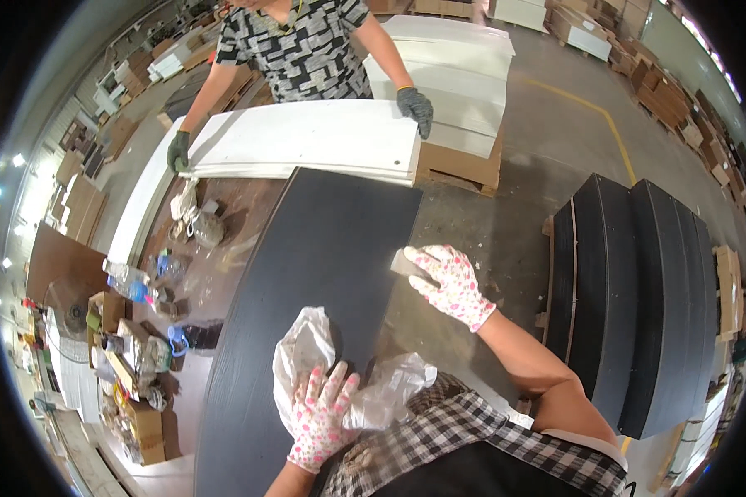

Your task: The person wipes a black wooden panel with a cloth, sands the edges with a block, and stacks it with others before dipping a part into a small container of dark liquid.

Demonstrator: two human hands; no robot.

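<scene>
Dark panel (331, 248): matt, faintly grained. White sheet (302, 344): thin, crumpled. Bottle (126, 274): clear plastic.

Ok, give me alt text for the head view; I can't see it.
The floral-gloved left hand rests on a crumpled whitish sheet over a long dark panel, while the gloved right hand holds a small pale block near the panel's right edge. Beyond, a dark-gloved co-worker holds white boards; more dark panels are stacked at right.
</scene>
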